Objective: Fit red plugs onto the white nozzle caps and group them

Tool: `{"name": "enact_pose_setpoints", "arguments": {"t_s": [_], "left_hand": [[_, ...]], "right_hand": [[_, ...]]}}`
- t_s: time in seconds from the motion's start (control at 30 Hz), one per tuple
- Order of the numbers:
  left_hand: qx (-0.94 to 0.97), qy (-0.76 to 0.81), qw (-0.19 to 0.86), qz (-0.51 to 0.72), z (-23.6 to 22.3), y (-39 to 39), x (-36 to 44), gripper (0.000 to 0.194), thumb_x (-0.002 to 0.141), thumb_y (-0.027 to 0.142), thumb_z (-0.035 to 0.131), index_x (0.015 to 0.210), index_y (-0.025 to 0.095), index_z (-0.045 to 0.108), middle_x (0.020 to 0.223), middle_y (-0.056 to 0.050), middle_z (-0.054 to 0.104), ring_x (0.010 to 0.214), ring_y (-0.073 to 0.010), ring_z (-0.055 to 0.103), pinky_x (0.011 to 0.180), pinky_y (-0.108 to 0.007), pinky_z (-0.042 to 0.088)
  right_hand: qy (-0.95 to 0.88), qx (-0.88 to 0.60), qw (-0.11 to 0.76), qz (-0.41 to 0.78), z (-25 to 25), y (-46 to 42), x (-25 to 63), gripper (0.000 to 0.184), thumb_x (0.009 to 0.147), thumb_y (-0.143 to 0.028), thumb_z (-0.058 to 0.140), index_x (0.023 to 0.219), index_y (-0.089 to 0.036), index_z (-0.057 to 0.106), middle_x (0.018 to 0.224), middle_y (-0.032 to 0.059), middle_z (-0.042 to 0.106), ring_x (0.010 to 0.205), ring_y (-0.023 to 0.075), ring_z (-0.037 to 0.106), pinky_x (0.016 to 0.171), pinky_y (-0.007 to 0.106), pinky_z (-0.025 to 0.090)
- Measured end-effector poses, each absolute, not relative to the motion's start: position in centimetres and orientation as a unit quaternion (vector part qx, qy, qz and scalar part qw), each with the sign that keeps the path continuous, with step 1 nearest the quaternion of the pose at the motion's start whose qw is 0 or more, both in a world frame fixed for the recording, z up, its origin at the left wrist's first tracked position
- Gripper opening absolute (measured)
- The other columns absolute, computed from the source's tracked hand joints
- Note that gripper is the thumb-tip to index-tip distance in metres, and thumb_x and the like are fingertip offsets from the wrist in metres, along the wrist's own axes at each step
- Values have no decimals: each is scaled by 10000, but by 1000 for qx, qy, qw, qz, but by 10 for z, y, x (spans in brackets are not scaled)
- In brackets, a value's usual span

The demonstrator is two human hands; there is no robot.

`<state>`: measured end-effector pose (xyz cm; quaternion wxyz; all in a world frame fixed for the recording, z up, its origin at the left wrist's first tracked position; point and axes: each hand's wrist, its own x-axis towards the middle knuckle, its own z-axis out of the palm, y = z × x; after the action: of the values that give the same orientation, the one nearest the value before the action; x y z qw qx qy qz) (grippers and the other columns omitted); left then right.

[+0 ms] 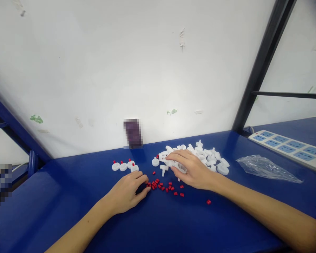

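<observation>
On the blue table (173, 225) my left hand (129, 191) rests with fingers curled, its fingertips at the near edge of a scatter of small red pieces (163, 186). What its fingers pinch is hidden. My right hand (192, 168) lies on the near side of a pile of white plastic discs with stems (202, 154), fingers bent around some of them. Three white discs with red pieces fitted on top (123, 166) stand in a row just beyond my left hand. One red piece (208, 201) lies alone near my right wrist.
A crumpled clear plastic bag (265, 168) lies to the right of the pile. A white and blue power strip (289, 149) runs along the far right. A white wall (121, 70) backs the table, with a dark metal post (258, 70) at the right.
</observation>
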<state>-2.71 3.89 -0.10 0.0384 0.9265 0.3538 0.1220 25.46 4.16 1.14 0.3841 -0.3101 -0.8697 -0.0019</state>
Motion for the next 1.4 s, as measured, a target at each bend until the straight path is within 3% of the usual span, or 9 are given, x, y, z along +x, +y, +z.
{"name": "enact_pose_setpoints", "arguments": {"t_s": [0.17, 0.3, 0.4, 0.53, 0.7, 0.93, 1.17, 1.4], "left_hand": [[925, 359, 45, 119, -2, 41, -27, 136, 986, 259, 457, 977, 209, 583, 880, -32, 581, 771, -194, 545, 665, -303, 423], [911, 367, 99, 160, -3, 40, -27, 133, 977, 272, 474, 952, 213, 591, 846, -22, 578, 734, -179, 533, 644, -293, 429], [848, 401, 242, 249, -5, 39, -21, 165, 969, 332, 517, 897, 205, 594, 780, -8, 590, 697, -158, 551, 625, -272, 455], [716, 387, 458, 357, -8, 35, -9, 220, 877, 383, 671, 876, 171, 612, 816, -34, 665, 753, -168, 639, 700, -287, 529], [637, 364, 575, 362, 0, 26, -2, 267, 820, 363, 766, 917, 133, 671, 806, -55, 732, 749, -158, 682, 743, -265, 548], [608, 319, 629, 365, -1, 21, -3, 200, 826, 305, 784, 907, 134, 721, 837, -58, 762, 736, -126, 683, 734, -215, 536], [620, 311, 630, 350, -4, 20, -4, 196, 800, 296, 806, 848, 119, 736, 790, -59, 749, 723, -132, 666, 728, -233, 529], [639, 306, 629, 320, -8, 17, -2, 185, 811, 305, 793, 852, 133, 740, 778, -42, 720, 736, -138, 640, 729, -246, 501]], "right_hand": [[-859, -359, 363, 38, 22, 37, 261, 270, 911, -182, 542, 1167, -231, 613, 1077, 72, 689, 991, 249, 560, 869, 445, 468], [-854, -316, 407, 75, 24, 36, 264, 230, 898, -202, 558, 1120, -213, 616, 1008, 62, 688, 848, 203, 581, 749, 363, 500], [-854, -282, 432, 73, 20, 33, 260, 214, 903, -232, 577, 1112, -202, 611, 970, 65, 690, 783, 181, 607, 671, 314, 509], [-885, -213, 414, 19, 12, 27, 247, 119, 950, -203, 535, 1024, -195, 627, 870, 56, 709, 760, 166, 638, 696, 295, 515], [-916, -161, 367, -30, 5, 18, 238, 151, 976, -168, 481, 1011, -164, 628, 842, 40, 717, 712, 150, 639, 673, 280, 507], [-925, -176, 335, -19, 5, 13, 238, 166, 998, -204, 458, 1001, -169, 620, 820, 28, 708, 704, 149, 625, 677, 288, 481], [-921, -189, 341, 4, 13, 10, 240, 160, 998, -194, 455, 1023, -172, 612, 978, 60, 685, 854, 152, 638, 771, 297, 487], [-927, -178, 327, 35, 14, 10, 244, 135, 977, -182, 478, 983, -169, 613, 862, 44, 695, 734, 156, 594, 706, 301, 457]]}}
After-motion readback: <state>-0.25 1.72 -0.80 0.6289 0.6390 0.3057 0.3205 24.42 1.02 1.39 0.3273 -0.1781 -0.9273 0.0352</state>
